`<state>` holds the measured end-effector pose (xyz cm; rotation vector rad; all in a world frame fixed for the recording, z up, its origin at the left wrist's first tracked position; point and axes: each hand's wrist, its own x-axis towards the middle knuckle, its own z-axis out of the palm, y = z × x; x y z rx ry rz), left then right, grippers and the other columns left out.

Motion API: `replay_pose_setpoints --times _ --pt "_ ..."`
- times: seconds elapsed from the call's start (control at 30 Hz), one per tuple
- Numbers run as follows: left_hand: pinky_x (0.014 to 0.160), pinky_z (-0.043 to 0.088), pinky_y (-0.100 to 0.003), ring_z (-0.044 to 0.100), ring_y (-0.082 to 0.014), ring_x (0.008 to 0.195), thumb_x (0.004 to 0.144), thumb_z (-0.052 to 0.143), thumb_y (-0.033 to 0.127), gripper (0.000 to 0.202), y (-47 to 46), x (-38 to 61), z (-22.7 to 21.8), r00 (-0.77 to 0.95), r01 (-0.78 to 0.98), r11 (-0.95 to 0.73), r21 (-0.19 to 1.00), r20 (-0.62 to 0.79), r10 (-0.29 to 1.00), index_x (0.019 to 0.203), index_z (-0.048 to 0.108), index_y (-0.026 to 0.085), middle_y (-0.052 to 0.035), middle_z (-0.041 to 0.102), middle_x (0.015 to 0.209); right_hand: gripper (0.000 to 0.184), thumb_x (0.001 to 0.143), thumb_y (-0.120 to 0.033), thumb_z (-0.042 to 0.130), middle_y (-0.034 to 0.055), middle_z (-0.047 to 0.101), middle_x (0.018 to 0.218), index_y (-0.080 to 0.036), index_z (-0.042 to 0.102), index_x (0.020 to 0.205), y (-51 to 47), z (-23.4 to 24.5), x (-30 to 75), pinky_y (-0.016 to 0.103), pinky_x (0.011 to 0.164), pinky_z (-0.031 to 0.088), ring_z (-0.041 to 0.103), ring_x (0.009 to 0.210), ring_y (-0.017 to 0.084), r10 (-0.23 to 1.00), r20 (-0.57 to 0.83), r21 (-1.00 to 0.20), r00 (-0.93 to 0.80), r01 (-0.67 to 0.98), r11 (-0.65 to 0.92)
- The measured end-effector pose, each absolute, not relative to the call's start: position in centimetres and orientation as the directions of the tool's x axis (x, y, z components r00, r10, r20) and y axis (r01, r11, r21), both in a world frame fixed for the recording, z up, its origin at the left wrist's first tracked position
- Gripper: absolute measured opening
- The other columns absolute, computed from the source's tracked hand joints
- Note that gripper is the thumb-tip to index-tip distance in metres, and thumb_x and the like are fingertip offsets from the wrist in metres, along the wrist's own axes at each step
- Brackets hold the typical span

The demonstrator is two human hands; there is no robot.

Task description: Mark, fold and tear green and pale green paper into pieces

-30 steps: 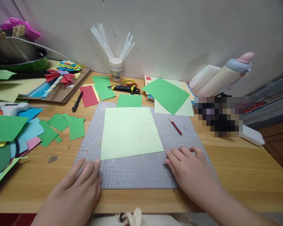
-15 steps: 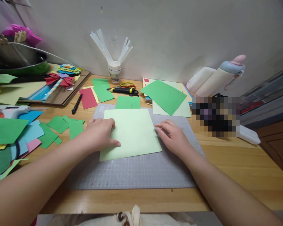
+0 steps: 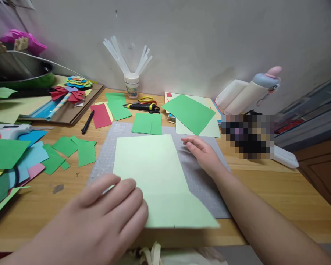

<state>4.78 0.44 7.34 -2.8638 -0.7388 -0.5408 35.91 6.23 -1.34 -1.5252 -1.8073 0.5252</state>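
Observation:
A pale green paper sheet (image 3: pixel 151 173) lies lengthwise on the grey cutting mat (image 3: pixel 198 180), and its near end juts out past the mat's front edge. My left hand (image 3: pixel 107 217) is close to the camera, its fingers curled over the sheet's near left corner and gripping it. My right hand (image 3: pixel 201 152) rests flat on the mat just right of the sheet, fingers stretched out and holding nothing.
Green scraps (image 3: pixel 71 151) and a stack of coloured papers lie left of the mat, beside a glue gun (image 3: pixel 8 130). Behind the mat are a black pen (image 3: pixel 87 122), red paper (image 3: pixel 100 115), scissors and knife (image 3: pixel 143 106), a cup of glue sticks (image 3: pixel 131 86), a green sheet (image 3: pixel 189 112) and a bottle (image 3: pixel 260 82).
Both hands went from the mat's front edge to the sheet. My left hand has since turned it and drawn it over the near edge, while my right hand let go and stayed on the mat.

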Motion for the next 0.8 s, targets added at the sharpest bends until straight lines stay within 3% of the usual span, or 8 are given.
replay_pose_setpoints --times 0.1,0.23,0.47,0.57,0.7,0.8 --pt "0.109 0.022 -0.035 0.053 -0.0192 0.102 0.099 0.029 0.024 0.035 -1.0 2.9 7.1 0.862 0.404 -0.908 -0.113 0.378 0.337 0.095 0.063 0.027 0.0010 0.068 0.099 0.031 0.086 -0.039 0.056 0.0100 0.056 0.120 -0.023 0.058 0.113 7.3 -0.3 35.0 0.041 0.096 0.044 0.053 0.116 0.024 0.955 0.230 -0.645 -0.189 0.704 0.295" --pt "0.114 0.016 -0.033 0.053 -0.0171 0.102 0.100 0.029 0.022 0.035 -1.7 2.0 6.0 0.822 0.436 -0.899 -0.028 0.420 0.385 0.095 0.064 0.025 0.0020 0.070 0.097 0.027 0.077 -0.037 0.067 0.0074 0.056 0.110 -0.022 0.059 0.098 10.2 0.9 32.5 0.038 0.096 0.043 0.054 0.106 0.022 0.928 0.113 -0.544 -0.354 0.760 0.356" --pt "0.107 0.023 -0.029 0.057 -0.0141 0.096 0.100 0.027 0.018 0.041 -4.0 1.9 3.7 0.727 0.552 -0.830 0.076 0.444 0.524 0.090 0.066 0.026 0.0034 0.070 0.089 0.069 0.047 -0.045 0.088 0.0121 0.059 0.107 -0.018 0.057 0.103 14.3 1.9 29.6 0.038 0.079 0.046 0.058 0.094 0.029 0.939 -0.168 -0.380 -0.299 0.899 0.218" --pt "0.107 0.024 -0.028 0.058 -0.0136 0.098 0.100 0.030 0.021 0.037 -5.0 1.1 2.8 0.719 0.544 -0.831 0.120 0.445 0.535 0.095 0.066 0.027 0.0040 0.070 0.092 0.064 0.050 -0.040 0.086 0.0113 0.064 0.102 -0.018 0.059 0.103 14.1 2.5 28.9 0.034 0.074 0.045 0.060 0.089 0.028 0.944 -0.227 -0.370 -0.238 0.918 0.143" --pt "0.109 0.023 -0.032 0.057 -0.0149 0.105 0.099 0.034 0.019 0.033 -5.5 -0.4 2.4 0.724 0.548 -0.833 0.081 0.453 0.520 0.100 0.066 0.027 0.0038 0.072 0.099 0.020 0.068 -0.031 0.071 0.0044 0.067 0.088 -0.020 0.062 0.081 12.4 4.2 29.8 0.029 0.070 0.043 0.061 0.084 0.022 0.961 -0.205 -0.454 -0.183 0.888 0.073" --pt "0.108 0.027 -0.037 0.056 -0.0180 0.111 0.096 0.037 0.016 0.031 -3.9 -1.8 2.3 0.678 0.593 -0.803 0.061 0.500 0.539 0.106 0.064 0.027 0.0018 0.071 0.108 0.019 0.078 -0.039 0.057 0.0017 0.067 0.080 -0.020 0.061 0.079 10.0 5.6 32.8 0.028 0.061 0.043 0.061 0.073 0.019 0.982 -0.175 -0.559 -0.076 0.829 -0.036"
